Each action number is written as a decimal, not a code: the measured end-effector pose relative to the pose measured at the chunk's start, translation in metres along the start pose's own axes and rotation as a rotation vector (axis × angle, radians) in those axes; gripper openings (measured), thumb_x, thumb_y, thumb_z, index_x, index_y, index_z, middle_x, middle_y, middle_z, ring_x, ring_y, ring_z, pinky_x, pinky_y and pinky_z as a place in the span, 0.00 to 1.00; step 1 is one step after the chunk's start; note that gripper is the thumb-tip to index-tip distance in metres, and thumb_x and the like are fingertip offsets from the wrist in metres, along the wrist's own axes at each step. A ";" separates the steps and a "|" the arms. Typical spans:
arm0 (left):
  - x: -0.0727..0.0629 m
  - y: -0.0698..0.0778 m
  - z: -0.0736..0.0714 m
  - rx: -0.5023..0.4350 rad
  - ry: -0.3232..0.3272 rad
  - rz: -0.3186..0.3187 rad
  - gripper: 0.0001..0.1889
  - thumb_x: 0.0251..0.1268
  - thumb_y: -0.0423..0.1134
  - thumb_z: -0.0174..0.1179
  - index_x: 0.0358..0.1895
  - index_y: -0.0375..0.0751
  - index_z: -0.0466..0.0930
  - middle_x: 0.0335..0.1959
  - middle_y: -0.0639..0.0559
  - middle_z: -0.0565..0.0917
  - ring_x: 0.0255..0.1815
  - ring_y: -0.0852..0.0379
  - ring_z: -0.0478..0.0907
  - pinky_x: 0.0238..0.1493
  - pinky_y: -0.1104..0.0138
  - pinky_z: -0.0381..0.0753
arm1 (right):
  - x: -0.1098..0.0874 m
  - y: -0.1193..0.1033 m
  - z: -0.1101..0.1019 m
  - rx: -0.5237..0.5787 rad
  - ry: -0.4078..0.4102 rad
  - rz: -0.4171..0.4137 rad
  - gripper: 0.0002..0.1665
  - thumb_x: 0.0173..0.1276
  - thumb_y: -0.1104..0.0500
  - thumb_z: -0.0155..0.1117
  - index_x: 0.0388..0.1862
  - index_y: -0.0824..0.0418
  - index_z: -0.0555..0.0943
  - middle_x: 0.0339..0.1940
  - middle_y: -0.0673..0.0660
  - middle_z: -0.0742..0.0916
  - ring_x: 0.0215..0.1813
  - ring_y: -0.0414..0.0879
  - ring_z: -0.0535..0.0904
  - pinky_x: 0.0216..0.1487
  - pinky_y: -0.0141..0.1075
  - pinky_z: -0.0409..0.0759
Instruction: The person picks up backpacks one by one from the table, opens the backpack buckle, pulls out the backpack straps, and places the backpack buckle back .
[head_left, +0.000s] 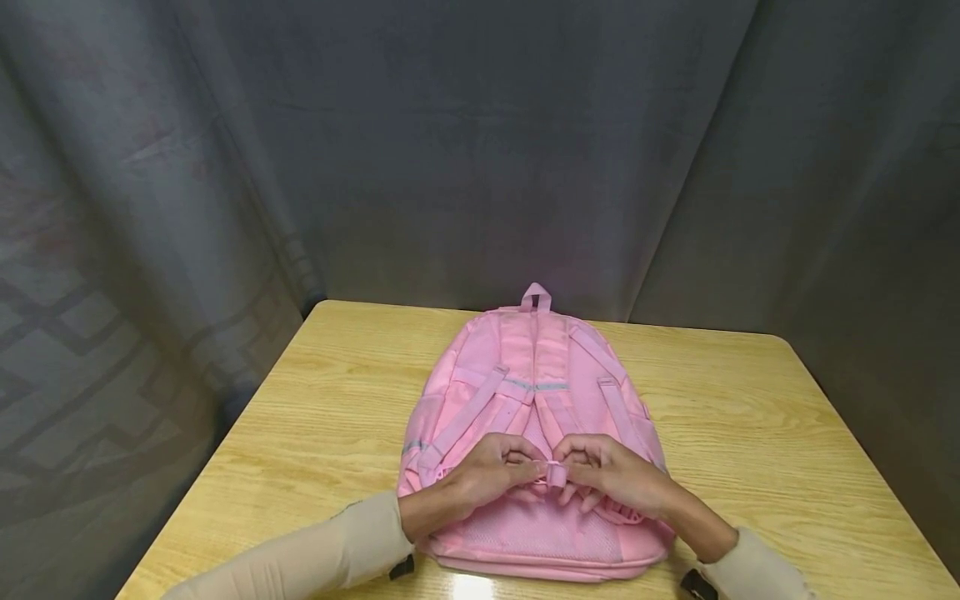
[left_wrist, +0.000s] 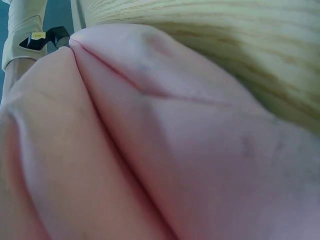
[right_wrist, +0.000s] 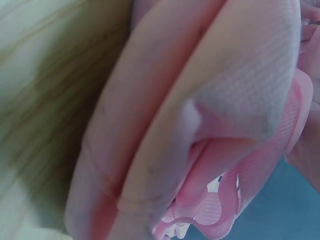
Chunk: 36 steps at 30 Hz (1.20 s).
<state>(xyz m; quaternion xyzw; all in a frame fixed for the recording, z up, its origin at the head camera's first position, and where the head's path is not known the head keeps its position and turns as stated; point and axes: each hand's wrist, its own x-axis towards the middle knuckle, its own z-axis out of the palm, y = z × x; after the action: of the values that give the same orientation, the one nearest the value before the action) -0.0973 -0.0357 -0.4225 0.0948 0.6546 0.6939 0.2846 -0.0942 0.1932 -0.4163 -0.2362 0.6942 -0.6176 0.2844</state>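
Observation:
A pink backpack lies with its shoulder straps facing up and its top loop away from me. Over its lower middle, both hands meet at a short pink strap. My left hand pinches the strap's left side between thumb and index finger. From the other side my right hand pinches it, its lower fingers spread beneath. Folded pink fabric fills most of the left wrist view. In the right wrist view, ruffled trim shows beside the folds, with part of a hand at the edge.
The backpack rests on a wood-grain table, whose far edge runs just behind the bag's top loop. Grey curtains hang behind the table and along both sides.

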 end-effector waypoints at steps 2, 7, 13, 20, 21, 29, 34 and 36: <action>0.000 0.000 0.000 -0.002 -0.004 0.003 0.08 0.67 0.29 0.62 0.45 0.27 0.80 0.34 0.43 0.87 0.32 0.53 0.87 0.39 0.62 0.90 | 0.000 0.000 -0.001 -0.001 -0.002 -0.004 0.12 0.77 0.61 0.54 0.48 0.71 0.75 0.38 0.65 0.87 0.38 0.45 0.87 0.34 0.44 0.90; -0.001 0.000 0.001 -0.017 -0.020 0.010 0.08 0.67 0.29 0.61 0.44 0.26 0.79 0.33 0.44 0.87 0.31 0.56 0.86 0.40 0.62 0.90 | -0.001 0.002 -0.002 0.004 -0.027 -0.012 0.12 0.79 0.61 0.53 0.50 0.70 0.75 0.39 0.66 0.87 0.39 0.45 0.87 0.36 0.48 0.90; -0.002 0.001 0.002 -0.021 -0.037 0.012 0.08 0.68 0.29 0.60 0.44 0.26 0.79 0.34 0.44 0.87 0.33 0.54 0.86 0.41 0.61 0.90 | -0.001 0.002 -0.003 0.013 -0.050 -0.024 0.11 0.79 0.61 0.51 0.51 0.69 0.74 0.39 0.73 0.85 0.39 0.49 0.88 0.37 0.56 0.88; -0.004 0.003 0.003 -0.029 -0.061 0.003 0.08 0.68 0.28 0.59 0.45 0.25 0.79 0.32 0.46 0.86 0.33 0.54 0.86 0.42 0.61 0.90 | -0.002 0.000 -0.004 0.010 -0.080 -0.023 0.09 0.79 0.62 0.51 0.50 0.68 0.73 0.39 0.77 0.84 0.34 0.62 0.87 0.32 0.59 0.86; -0.004 0.003 0.003 -0.029 -0.063 0.003 0.07 0.68 0.28 0.59 0.45 0.25 0.79 0.32 0.46 0.85 0.32 0.54 0.85 0.41 0.62 0.90 | -0.002 0.000 -0.005 0.007 -0.082 -0.022 0.09 0.79 0.62 0.51 0.50 0.68 0.73 0.38 0.76 0.84 0.34 0.63 0.87 0.31 0.59 0.86; -0.003 0.003 0.004 -0.031 -0.059 -0.005 0.07 0.67 0.25 0.59 0.44 0.24 0.79 0.31 0.47 0.85 0.29 0.57 0.84 0.39 0.64 0.90 | -0.001 0.002 -0.006 -0.018 -0.085 -0.070 0.08 0.78 0.64 0.52 0.46 0.69 0.76 0.35 0.72 0.87 0.32 0.62 0.87 0.29 0.58 0.86; -0.003 0.003 0.004 -0.027 -0.064 -0.011 0.06 0.66 0.25 0.59 0.43 0.25 0.79 0.31 0.46 0.85 0.29 0.57 0.83 0.39 0.64 0.90 | -0.001 0.002 -0.006 -0.048 -0.078 -0.088 0.08 0.77 0.64 0.53 0.43 0.69 0.77 0.33 0.71 0.88 0.30 0.56 0.87 0.26 0.56 0.86; -0.003 0.002 0.003 -0.026 -0.068 -0.014 0.06 0.66 0.25 0.59 0.43 0.25 0.79 0.31 0.46 0.85 0.29 0.57 0.83 0.39 0.64 0.90 | -0.001 0.002 -0.006 -0.059 -0.077 -0.087 0.08 0.77 0.64 0.53 0.42 0.68 0.78 0.33 0.70 0.88 0.30 0.53 0.87 0.25 0.56 0.86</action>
<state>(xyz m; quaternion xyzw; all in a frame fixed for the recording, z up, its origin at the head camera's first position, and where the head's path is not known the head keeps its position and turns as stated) -0.0935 -0.0344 -0.4193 0.1099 0.6361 0.6968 0.3127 -0.0975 0.1981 -0.4177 -0.2977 0.6898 -0.5991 0.2767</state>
